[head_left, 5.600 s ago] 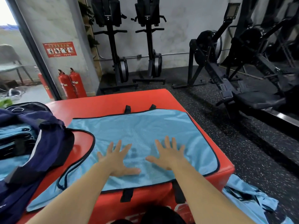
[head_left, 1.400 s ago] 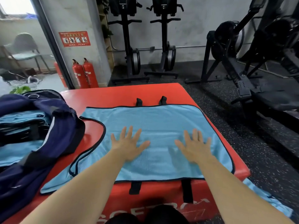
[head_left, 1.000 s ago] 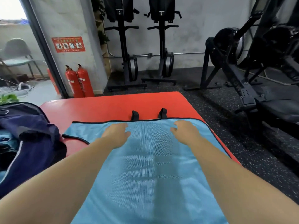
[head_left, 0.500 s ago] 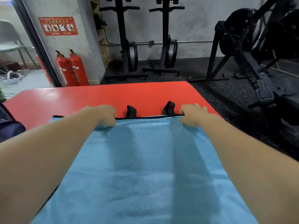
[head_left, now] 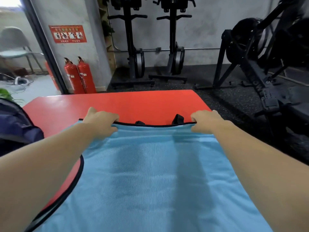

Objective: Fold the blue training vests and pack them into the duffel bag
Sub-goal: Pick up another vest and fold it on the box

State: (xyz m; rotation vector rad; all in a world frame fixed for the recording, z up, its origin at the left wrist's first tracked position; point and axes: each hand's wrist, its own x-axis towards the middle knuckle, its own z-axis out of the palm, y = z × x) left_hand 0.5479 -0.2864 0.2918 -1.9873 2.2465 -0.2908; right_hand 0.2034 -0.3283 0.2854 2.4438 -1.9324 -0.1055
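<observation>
The red padded surface [head_left: 150, 104] carries one blue vest [head_left: 150, 173] spread flat from my body outward, the navy duffel bag [head_left: 15, 128] near it on my left. It looks thin, light and limp, likely to sag and slip, so the far black-trimmed hem [head_left: 155, 125] is the place to hold: my left hand [head_left: 100, 122] and right hand [head_left: 206, 122] each pinch it, well apart.

The left arm [head_left: 41, 164] and the right arm [head_left: 259, 164] are both bare, all the way to the edge of the picture. They look big and wide close up and get thinner at the wrists. The left hand [head_left: 102, 122] and the right hand [head_left: 206, 121] are bare too, and only their backs show.
</observation>
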